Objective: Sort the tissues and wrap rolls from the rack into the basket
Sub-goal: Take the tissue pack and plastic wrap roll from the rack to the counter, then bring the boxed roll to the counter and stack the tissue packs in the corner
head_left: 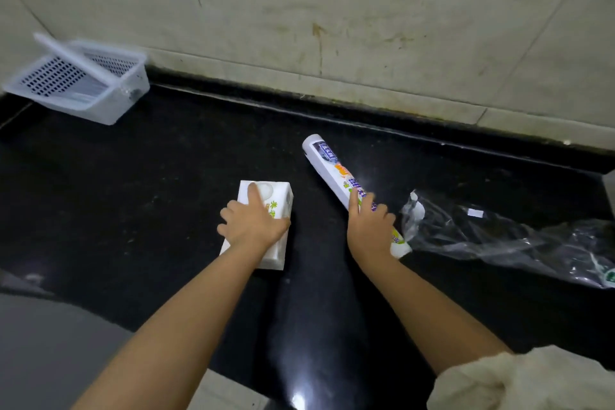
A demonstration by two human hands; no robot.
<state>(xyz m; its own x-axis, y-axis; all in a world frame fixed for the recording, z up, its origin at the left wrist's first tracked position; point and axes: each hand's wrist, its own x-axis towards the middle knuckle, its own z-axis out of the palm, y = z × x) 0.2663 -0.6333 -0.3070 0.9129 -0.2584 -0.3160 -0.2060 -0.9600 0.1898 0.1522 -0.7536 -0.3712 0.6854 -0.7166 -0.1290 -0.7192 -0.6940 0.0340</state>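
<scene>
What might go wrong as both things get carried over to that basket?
The wrap roll is round, and the right hand holds only its near end, so it could tip or roll away. The basket sits far left, tilted against the wall, so the tissue pack under the left hand may slide out.

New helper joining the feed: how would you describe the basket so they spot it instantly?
Follow the black countertop to its far left corner against the pale wall. The basket sits there, tilted: translucent white plastic with perforated sides, and the only container in view, well apart from both hands.
</scene>
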